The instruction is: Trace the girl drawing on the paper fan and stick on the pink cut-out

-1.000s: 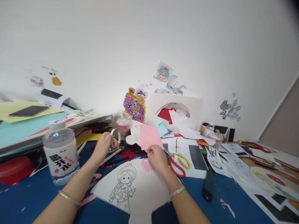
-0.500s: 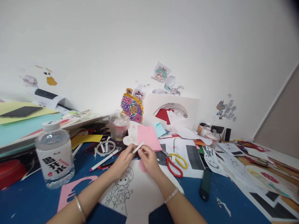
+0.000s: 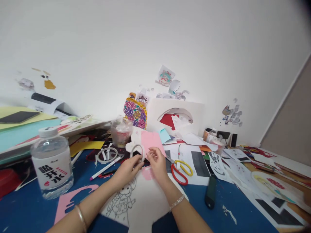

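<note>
My left hand (image 3: 131,170) pinches a narrow roll of white tape (image 3: 143,150) by its lower edge, so the ring's opening faces me. Just right of the roll is my right hand (image 3: 156,161), its thumb and fingertips drawn together; whatever they may hold is too small to make out. Below both hands lies a white fan-shaped paper sheet (image 3: 148,202) with a line drawing of a girl with a braid (image 3: 121,204). A small pink patch (image 3: 147,173) shows on it, partly behind my right wrist. Pink paper (image 3: 153,140) lies beyond my fingers.
Scissors (image 3: 178,173) with red and yellow handles and a dark green cutter (image 3: 210,192) lie to the right. On the left are a water bottle (image 3: 52,163), a white marker (image 3: 104,168), another ring (image 3: 114,155) and a pink paper cutout (image 3: 65,200).
The tape roll has turned from edge-on to showing its round opening. My right hand has moved slightly away from it, rightward. The view has shifted a little.
</note>
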